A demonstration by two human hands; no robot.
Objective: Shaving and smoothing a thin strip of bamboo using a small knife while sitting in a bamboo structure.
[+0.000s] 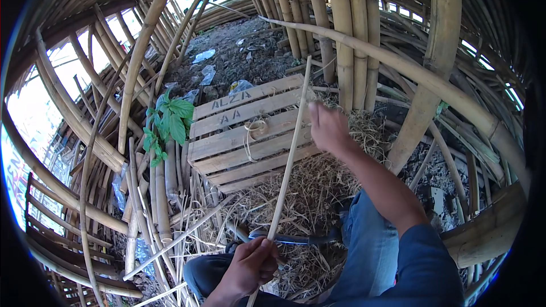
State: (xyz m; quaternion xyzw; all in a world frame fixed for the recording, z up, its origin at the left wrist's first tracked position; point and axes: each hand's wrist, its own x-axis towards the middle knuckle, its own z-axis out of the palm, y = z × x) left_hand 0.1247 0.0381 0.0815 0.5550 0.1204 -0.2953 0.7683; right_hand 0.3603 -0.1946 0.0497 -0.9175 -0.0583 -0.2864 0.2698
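Note:
My left hand [250, 266] is closed around the lower part of a long, pale bamboo strip [291, 153]. The strip slants up and away from me, passing in front of a slatted wooden crate [227, 150]. Beside the strip's upper part, my right hand [330, 129] is held up in a fist with the thumb on top. Whether it grips anything small is hidden from view. A knife [293, 239] with a dark blade and handle lies across, low between my legs, behind the strip. A thin curled shaving [257, 131] rests on the crate.
Dry shavings [307, 193] cover the ground around my legs. Thick bamboo poles [344, 34] stand beyond the crate, and one long pole [409, 68] crosses at the right. A green leafy plant [170, 119] grows left of the crate. Loose bamboo sticks [165, 204] lean at the left.

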